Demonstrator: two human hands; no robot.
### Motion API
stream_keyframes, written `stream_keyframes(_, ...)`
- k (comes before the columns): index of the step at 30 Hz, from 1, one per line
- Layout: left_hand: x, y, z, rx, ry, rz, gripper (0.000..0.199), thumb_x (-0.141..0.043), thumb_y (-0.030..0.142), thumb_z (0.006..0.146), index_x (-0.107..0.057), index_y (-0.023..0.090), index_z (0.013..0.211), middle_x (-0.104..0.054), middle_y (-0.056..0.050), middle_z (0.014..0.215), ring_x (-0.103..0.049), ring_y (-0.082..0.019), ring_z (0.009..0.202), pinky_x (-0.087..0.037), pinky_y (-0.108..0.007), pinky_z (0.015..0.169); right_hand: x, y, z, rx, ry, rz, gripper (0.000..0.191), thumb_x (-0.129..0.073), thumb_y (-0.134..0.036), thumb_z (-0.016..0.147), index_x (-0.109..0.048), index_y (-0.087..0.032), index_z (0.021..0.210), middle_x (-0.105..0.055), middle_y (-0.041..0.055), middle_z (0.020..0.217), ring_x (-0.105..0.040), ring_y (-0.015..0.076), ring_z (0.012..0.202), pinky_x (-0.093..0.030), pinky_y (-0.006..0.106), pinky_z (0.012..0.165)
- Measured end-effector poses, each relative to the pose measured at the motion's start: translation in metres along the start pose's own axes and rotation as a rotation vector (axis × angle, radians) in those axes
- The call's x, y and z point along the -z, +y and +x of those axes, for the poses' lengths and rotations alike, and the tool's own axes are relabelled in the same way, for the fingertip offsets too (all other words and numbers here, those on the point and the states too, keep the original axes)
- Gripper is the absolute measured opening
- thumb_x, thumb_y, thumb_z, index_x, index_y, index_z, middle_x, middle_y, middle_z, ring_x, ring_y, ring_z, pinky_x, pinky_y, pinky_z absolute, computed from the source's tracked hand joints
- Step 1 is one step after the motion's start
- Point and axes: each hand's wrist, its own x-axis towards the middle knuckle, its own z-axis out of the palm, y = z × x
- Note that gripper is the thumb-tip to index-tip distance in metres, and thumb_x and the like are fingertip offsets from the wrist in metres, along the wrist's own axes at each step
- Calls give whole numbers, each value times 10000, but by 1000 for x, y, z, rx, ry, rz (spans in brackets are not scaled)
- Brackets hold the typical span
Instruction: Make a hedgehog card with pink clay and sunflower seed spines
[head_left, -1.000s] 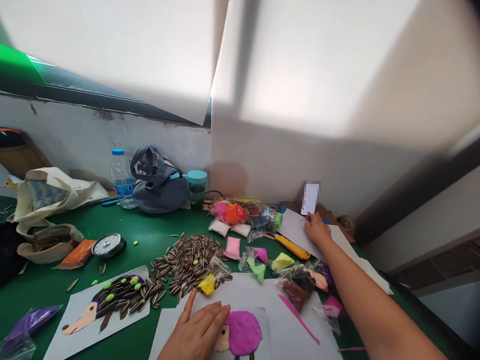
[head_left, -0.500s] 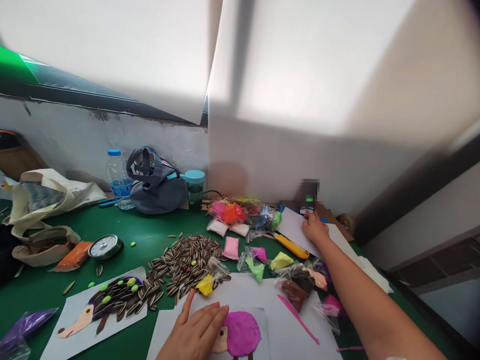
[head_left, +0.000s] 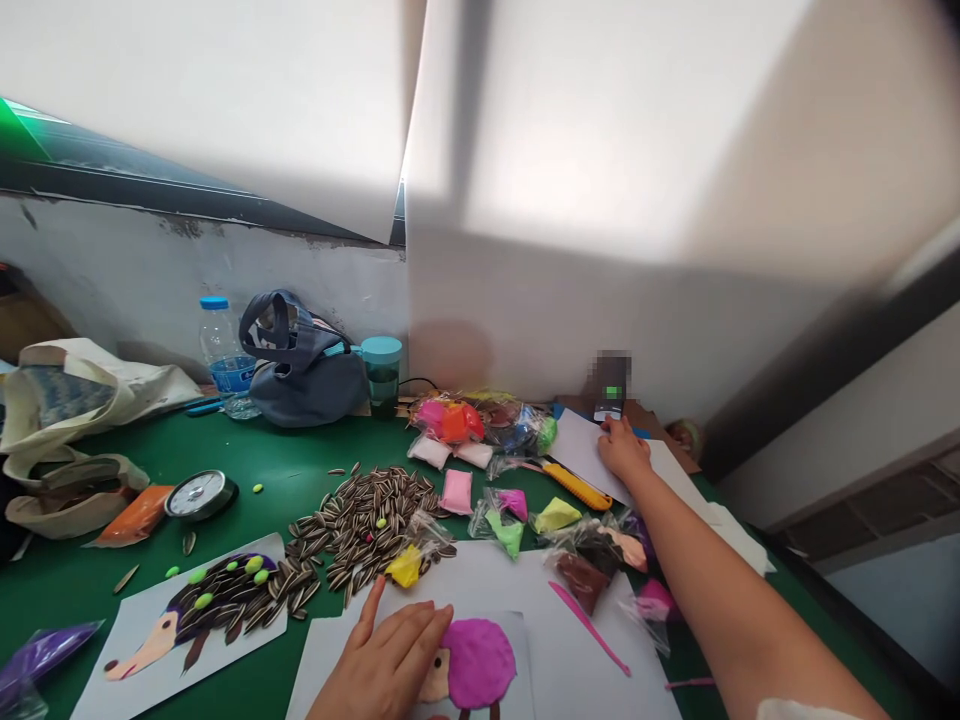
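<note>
My left hand (head_left: 386, 655) lies flat, fingers stretched, on a paper card. It partly covers a clay hedgehog picture with a magenta body (head_left: 482, 662) and a peach face. My right hand (head_left: 624, 450) reaches far forward to a phone (head_left: 611, 386) propped near the wall. Its fingertips are at the phone's lower edge; whether they press on it I cannot tell. No object shows in this hand, and some fingers are hidden. Beneath the right hand is white paper (head_left: 589, 450). A yellow utility knife (head_left: 576, 485) lies beside it.
Sunflower seeds (head_left: 382, 525) lie heaped mid-table, beside a seed-covered hedgehog picture (head_left: 161, 635). Bagged clay, including a brown packet (head_left: 581, 578), surrounds a pink clay tool (head_left: 589, 625). A round dial (head_left: 199, 494), bottle (head_left: 227, 360), blue bag (head_left: 307, 380) and lidded cup (head_left: 382, 375) stand further back.
The whole view has shifted slightly, so things appear a little further left. Both hands keep nearly the same places, the left on the card and the right at the phone.
</note>
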Motion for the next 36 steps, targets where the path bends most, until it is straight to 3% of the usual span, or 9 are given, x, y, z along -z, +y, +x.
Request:
stream_keyframes(9, -16, -10, -7, -22, 33, 29, 686, -608, 515, 881, -390, 233, 1467, -731, -28, 1122, -685, -205, 1001, -312, -423, 1181, 4, -4, -2, -4, 6, -9, 454, -392, -180, 871, -516, -184, 1308, -463, 126, 1464, -262, 265, 1455, -294, 488, 1120)
stream_keyframes(15, -15, -10, -8, -47, 32, 32, 658, -600, 487, 889, -421, 199, 1453, -723, -40, 1137, -675, -196, 1009, -295, -405, 1188, 3, -4, -2, -3, 3, -5, 441, -387, -176, 865, -519, -186, 1285, -462, 115, 1467, -260, 257, 1456, -276, 497, 1126)
stream_keyframes(18, -14, -11, -7, -61, 39, 48, 655, -597, 515, 887, -431, 226, 1450, -717, -32, 1167, -671, -204, 1030, -343, -394, 1163, 3, -5, -3, -3, 5, -3, 431, -391, -174, 859, -529, -188, 1267, -483, 115, 1446, -265, 257, 1453, -275, 494, 1127)
stream_keyframes(29, -28, -17, -16, -64, 68, 57, 647, -543, 591, 899, -433, 279, 1455, -711, -21, 1201, -661, -211, 1082, -318, -403, 1179, 6, -8, -5, -5, 6, 5, 436, -388, -161, 858, -535, -187, 1267, -451, 114, 1481, -266, 262, 1452, -273, 503, 1129)
stream_keyframes(36, -26, -16, -13, -104, 79, 95, 650, -563, 556, 905, -449, 217, 1447, -694, -32, 1240, -642, -198, 1119, -312, -349, 1181, 4, -6, -3, -6, 3, 11, 471, -386, -178, 866, -501, -185, 1323, -450, 119, 1481, -245, 258, 1464, -275, 507, 1128)
